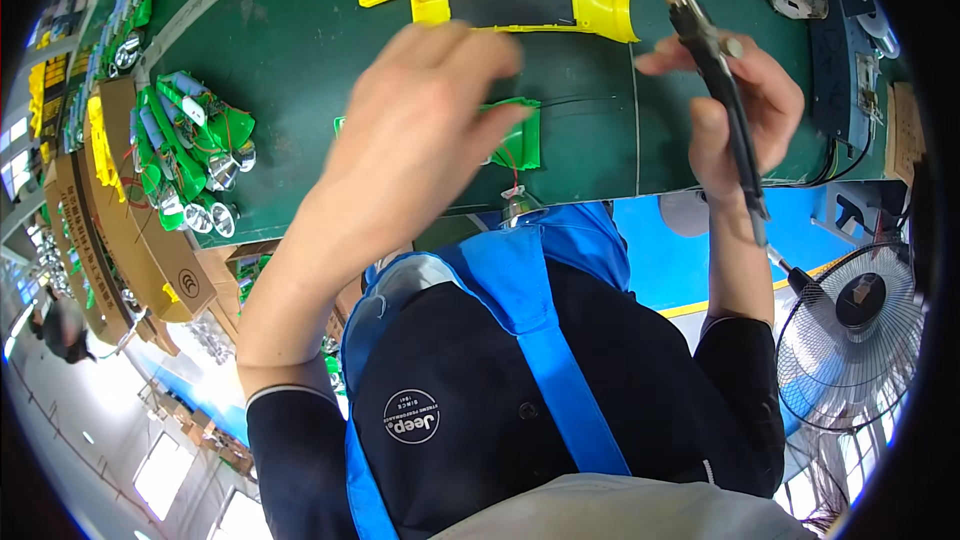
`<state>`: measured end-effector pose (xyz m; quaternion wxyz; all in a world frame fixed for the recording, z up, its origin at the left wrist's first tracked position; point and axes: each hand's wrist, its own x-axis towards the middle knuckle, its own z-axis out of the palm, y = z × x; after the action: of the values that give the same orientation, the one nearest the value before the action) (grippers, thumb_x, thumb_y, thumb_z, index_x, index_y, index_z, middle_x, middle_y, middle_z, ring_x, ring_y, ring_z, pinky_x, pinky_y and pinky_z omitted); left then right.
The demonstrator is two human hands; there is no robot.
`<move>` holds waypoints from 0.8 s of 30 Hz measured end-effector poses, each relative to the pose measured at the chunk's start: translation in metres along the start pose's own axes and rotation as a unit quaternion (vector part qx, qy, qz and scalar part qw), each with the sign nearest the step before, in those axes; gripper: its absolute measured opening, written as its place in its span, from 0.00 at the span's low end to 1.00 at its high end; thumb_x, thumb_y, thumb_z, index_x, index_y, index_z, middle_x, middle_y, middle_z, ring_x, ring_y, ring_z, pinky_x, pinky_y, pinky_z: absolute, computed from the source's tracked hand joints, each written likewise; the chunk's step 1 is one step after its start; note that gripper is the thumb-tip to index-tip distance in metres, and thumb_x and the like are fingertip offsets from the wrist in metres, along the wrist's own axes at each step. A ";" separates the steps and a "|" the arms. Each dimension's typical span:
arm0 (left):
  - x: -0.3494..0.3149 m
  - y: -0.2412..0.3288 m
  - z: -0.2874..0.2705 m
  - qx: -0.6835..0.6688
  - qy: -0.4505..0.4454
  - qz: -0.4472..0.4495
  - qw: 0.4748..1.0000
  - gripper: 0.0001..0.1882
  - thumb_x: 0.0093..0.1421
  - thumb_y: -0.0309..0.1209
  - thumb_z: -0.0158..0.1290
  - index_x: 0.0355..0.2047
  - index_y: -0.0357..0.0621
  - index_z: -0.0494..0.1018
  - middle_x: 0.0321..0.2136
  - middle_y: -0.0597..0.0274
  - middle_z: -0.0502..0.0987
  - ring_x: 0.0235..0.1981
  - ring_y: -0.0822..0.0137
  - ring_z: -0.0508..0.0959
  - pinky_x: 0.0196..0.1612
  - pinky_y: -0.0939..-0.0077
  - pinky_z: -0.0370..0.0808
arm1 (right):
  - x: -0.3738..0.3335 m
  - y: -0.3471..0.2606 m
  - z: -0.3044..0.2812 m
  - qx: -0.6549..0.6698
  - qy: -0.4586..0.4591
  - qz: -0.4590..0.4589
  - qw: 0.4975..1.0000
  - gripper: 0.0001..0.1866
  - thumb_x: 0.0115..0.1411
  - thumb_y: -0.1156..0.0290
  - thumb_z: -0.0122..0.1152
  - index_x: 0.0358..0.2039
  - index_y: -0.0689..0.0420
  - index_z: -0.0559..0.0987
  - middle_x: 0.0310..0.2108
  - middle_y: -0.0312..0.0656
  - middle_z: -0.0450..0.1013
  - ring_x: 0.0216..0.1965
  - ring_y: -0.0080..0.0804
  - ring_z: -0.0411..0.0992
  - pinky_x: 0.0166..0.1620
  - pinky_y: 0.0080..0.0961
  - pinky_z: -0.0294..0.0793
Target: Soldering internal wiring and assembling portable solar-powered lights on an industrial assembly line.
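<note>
My left hand (420, 100), smeared by motion, is over the near middle of the green table. Its thumb overlaps a green plastic flashlight shell half (525, 135) in the view; whether they touch I cannot tell. Thin red wires run from that shell to a silver reflector cup (518, 205) at the table's near edge. To the right, my right hand (755, 105) is raised, thumb and index finger apart. A dark bar (715, 70) with a small knob crosses in front of it and hides part of the palm. No object shows in those fingers. Yellow shell halves (605, 8) lie just beyond my hands.
Green flashlight halves with batteries and reflectors (185, 140) are heaped at the left. Cardboard boxes (150, 210) flank the table's left side. A caged fan (850, 305) stands at lower right. Dark equipment (840, 70) and a cable occupy the table's right end.
</note>
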<state>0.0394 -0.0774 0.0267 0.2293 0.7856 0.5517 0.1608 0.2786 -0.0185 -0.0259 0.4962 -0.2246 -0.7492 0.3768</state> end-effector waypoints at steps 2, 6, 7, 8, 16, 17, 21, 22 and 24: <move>0.020 0.010 0.017 0.032 0.051 0.087 0.994 0.14 0.45 0.27 0.58 0.34 0.42 0.70 0.30 0.57 0.74 0.35 0.54 0.73 0.38 0.64 0.70 | 0.008 0.005 0.007 -0.035 0.002 -0.037 0.999 0.23 0.58 0.64 0.58 0.48 0.61 0.63 0.38 0.57 0.71 0.35 0.45 0.75 0.41 0.35 0.74; 0.032 0.005 0.029 0.038 0.007 0.129 0.991 0.09 0.48 0.26 0.57 0.32 0.43 0.72 0.26 0.59 0.74 0.30 0.57 0.72 0.33 0.68 0.70 | 0.016 0.020 0.004 -0.086 -0.068 -0.101 0.989 0.20 0.56 0.68 0.60 0.46 0.62 0.67 0.37 0.53 0.73 0.42 0.41 0.72 0.46 0.33 0.71; 0.027 0.000 0.023 -0.031 0.043 0.106 0.993 0.07 0.50 0.24 0.56 0.30 0.42 0.71 0.24 0.62 0.73 0.28 0.63 0.72 0.31 0.72 0.69 | 0.019 0.022 0.006 -0.088 -0.063 -0.100 0.989 0.20 0.56 0.68 0.60 0.46 0.62 0.67 0.37 0.53 0.73 0.42 0.41 0.72 0.46 0.33 0.71; 0.022 -0.004 0.017 -0.101 0.079 0.082 0.988 0.04 0.52 0.23 0.55 0.29 0.41 0.71 0.22 0.65 0.72 0.26 0.69 0.71 0.29 0.77 0.68 | 0.023 0.024 0.010 -0.101 -0.074 -0.101 0.987 0.20 0.54 0.70 0.61 0.45 0.62 0.68 0.36 0.51 0.74 0.41 0.40 0.72 0.46 0.31 0.70; -0.003 -0.043 0.003 -0.415 0.069 -0.135 0.897 0.05 0.56 0.25 0.52 0.29 0.35 0.70 0.21 0.72 0.71 0.23 0.85 0.66 0.26 0.90 0.64 | 0.000 0.017 0.008 -0.139 -0.126 -0.064 0.980 0.20 0.51 0.70 0.65 0.43 0.59 0.71 0.38 0.46 0.73 0.39 0.38 0.72 0.42 0.29 0.70; -0.002 -0.046 0.006 -0.419 0.077 -0.139 0.894 0.05 0.56 0.25 0.52 0.29 0.35 0.70 0.21 0.72 0.71 0.23 0.85 0.66 0.26 0.90 0.64 | -0.005 0.014 0.005 -0.133 -0.127 -0.048 0.982 0.20 0.52 0.67 0.64 0.44 0.59 0.70 0.39 0.47 0.72 0.38 0.39 0.72 0.42 0.30 0.70; 0.008 -0.049 0.000 -0.282 0.014 -0.084 0.956 0.04 0.53 0.26 0.54 0.26 0.38 0.72 0.22 0.67 0.71 0.24 0.75 0.70 0.29 0.82 0.67 | -0.006 -0.004 0.003 -0.089 -0.088 -0.019 0.992 0.19 0.55 0.64 0.61 0.44 0.59 0.68 0.36 0.49 0.72 0.36 0.38 0.71 0.43 0.32 0.69; 0.011 -0.050 -0.003 -0.180 0.011 -0.041 0.983 0.04 0.52 0.27 0.55 0.26 0.39 0.73 0.24 0.64 0.71 0.26 0.70 0.72 0.31 0.78 0.68 | -0.004 -0.008 0.002 -0.054 -0.031 0.039 0.997 0.18 0.57 0.62 0.58 0.42 0.60 0.68 0.34 0.49 0.70 0.33 0.35 0.70 0.40 0.30 0.68; 0.020 -0.058 -0.003 -0.074 0.020 0.048 0.996 0.03 0.51 0.25 0.54 0.26 0.39 0.72 0.26 0.64 0.70 0.30 0.68 0.71 0.34 0.76 0.68 | -0.001 -0.015 0.002 0.028 0.058 0.188 0.980 0.17 0.59 0.60 0.54 0.38 0.61 0.66 0.27 0.45 0.68 0.26 0.28 0.66 0.31 0.21 0.65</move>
<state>-0.0011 -0.0415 -0.0023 0.2676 0.7885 0.5047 0.2279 0.2781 -0.0291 -0.0147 0.4650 -0.3692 -0.6528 0.4704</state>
